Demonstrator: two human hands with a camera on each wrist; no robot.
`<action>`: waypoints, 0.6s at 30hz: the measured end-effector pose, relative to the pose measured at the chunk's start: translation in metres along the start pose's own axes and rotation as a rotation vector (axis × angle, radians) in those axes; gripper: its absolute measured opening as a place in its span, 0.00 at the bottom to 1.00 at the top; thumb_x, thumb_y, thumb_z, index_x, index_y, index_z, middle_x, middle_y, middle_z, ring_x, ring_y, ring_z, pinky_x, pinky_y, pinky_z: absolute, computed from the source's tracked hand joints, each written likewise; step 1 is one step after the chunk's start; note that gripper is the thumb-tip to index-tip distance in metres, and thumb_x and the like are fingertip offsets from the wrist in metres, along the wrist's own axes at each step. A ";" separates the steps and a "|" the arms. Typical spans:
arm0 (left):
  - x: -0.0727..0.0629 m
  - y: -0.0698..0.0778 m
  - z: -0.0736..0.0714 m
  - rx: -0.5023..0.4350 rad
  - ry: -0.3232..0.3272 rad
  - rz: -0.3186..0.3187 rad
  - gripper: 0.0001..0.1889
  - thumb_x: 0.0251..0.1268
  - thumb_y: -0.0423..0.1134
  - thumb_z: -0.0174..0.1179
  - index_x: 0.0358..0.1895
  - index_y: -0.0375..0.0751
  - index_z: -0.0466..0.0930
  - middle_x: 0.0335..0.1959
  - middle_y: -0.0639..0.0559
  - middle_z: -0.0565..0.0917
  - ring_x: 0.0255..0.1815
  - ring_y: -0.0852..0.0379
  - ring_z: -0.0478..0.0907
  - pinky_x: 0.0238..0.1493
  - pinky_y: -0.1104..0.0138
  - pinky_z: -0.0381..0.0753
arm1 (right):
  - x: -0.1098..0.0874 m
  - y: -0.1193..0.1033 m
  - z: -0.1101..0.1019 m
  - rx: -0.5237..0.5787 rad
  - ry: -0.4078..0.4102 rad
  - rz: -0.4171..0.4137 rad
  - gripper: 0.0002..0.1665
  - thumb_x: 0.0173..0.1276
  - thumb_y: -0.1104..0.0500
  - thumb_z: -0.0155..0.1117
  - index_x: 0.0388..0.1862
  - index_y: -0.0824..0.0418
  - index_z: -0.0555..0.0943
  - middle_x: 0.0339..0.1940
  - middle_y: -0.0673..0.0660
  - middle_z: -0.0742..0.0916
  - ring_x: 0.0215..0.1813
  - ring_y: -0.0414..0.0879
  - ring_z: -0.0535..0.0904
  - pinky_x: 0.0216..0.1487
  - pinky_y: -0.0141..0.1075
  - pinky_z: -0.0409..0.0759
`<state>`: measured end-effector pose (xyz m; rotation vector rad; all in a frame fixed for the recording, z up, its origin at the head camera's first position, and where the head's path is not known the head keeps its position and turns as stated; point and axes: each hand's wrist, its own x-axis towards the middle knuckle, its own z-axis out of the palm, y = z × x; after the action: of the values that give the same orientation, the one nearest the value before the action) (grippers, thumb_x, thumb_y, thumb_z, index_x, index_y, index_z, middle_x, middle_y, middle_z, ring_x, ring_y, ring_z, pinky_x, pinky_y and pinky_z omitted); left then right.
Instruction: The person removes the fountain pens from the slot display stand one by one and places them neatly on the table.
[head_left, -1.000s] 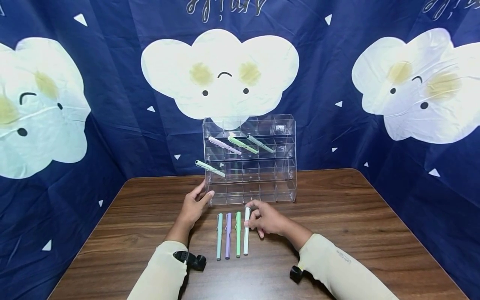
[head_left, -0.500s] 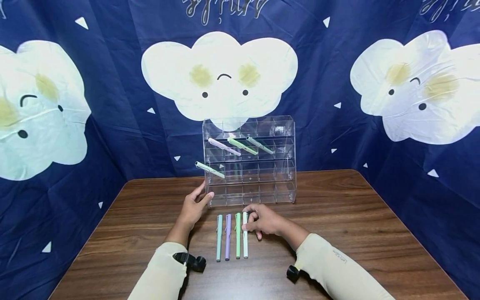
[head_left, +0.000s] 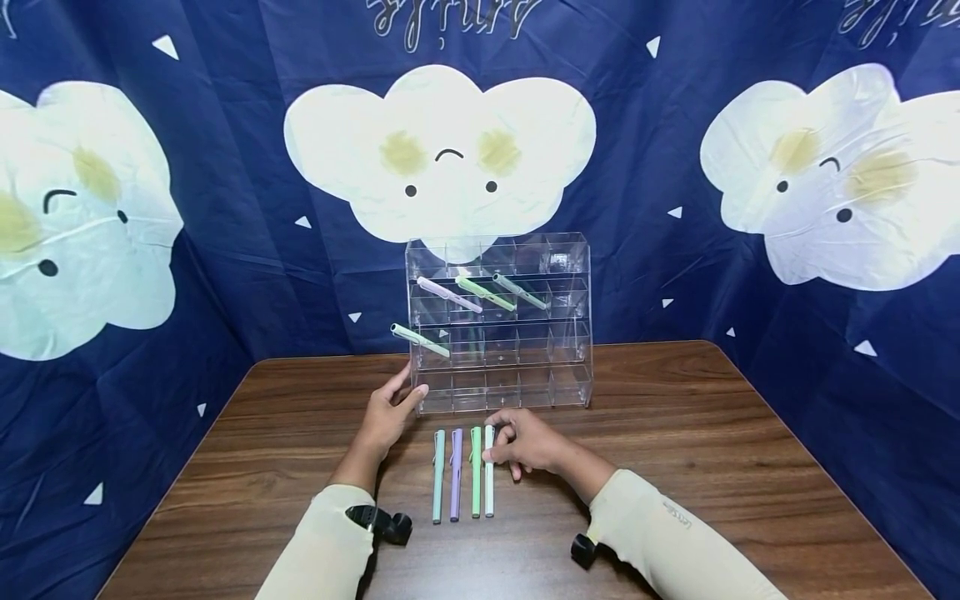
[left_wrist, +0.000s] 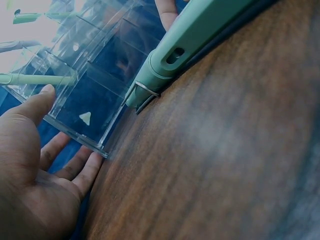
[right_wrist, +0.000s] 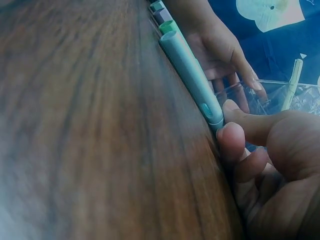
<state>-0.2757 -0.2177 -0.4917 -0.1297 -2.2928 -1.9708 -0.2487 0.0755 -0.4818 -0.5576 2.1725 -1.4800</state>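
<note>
A clear acrylic tiered rack [head_left: 501, 379] stands at the back of the table. My left hand [head_left: 386, 418] holds its left side, thumb at the front and fingers behind the edge, as the left wrist view shows. In front of the rack lies a row of capped pens: light blue [head_left: 438, 477], purple [head_left: 456, 475], green [head_left: 476, 473] and white [head_left: 490, 483]. At the row's right end my right hand [head_left: 528, 442] pinches the capped end of the white pen between thumb and fingers. The white pen lies along the tabletop, close beside the green one.
Several pens lean in the rack: a pink one [head_left: 448, 294], a green one [head_left: 486, 293] and a grey-green one [head_left: 520, 291] on an upper tier, a pale green one [head_left: 420, 340] lower left. A blue curtain [head_left: 637, 275] hangs behind the wooden table [head_left: 675, 433].
My right hand has shifted the white pen slightly left and towards me, closer to the green pen and level with the row. My left hand stays at the rack.
</note>
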 end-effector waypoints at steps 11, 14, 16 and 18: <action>-0.001 0.000 0.001 0.032 0.020 0.015 0.35 0.81 0.39 0.66 0.86 0.49 0.65 0.85 0.40 0.69 0.81 0.35 0.73 0.61 0.71 0.83 | -0.001 -0.001 0.002 -0.005 0.004 -0.015 0.38 0.72 0.63 0.78 0.76 0.72 0.73 0.24 0.50 0.86 0.13 0.38 0.76 0.14 0.27 0.65; -0.001 0.000 0.001 0.027 0.014 0.019 0.36 0.81 0.39 0.66 0.86 0.49 0.65 0.85 0.39 0.68 0.81 0.35 0.73 0.62 0.71 0.82 | 0.000 0.000 0.002 -0.003 0.009 -0.022 0.38 0.73 0.63 0.77 0.76 0.73 0.73 0.24 0.50 0.86 0.13 0.37 0.76 0.14 0.28 0.65; 0.000 0.000 0.002 0.023 0.012 0.024 0.36 0.81 0.38 0.66 0.86 0.48 0.64 0.85 0.38 0.68 0.81 0.35 0.73 0.62 0.72 0.82 | 0.000 0.001 0.002 -0.005 0.009 -0.025 0.38 0.73 0.63 0.77 0.76 0.73 0.72 0.24 0.50 0.86 0.13 0.37 0.76 0.14 0.28 0.66; 0.000 0.000 0.002 0.022 0.013 0.025 0.36 0.81 0.38 0.66 0.86 0.48 0.65 0.85 0.39 0.68 0.81 0.35 0.73 0.62 0.72 0.82 | -0.001 0.002 0.001 -0.003 0.009 -0.027 0.38 0.74 0.63 0.76 0.76 0.73 0.72 0.25 0.50 0.86 0.14 0.38 0.77 0.14 0.28 0.68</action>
<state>-0.2756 -0.2156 -0.4916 -0.1425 -2.2925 -1.9285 -0.2474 0.0760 -0.4836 -0.5848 2.1821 -1.4964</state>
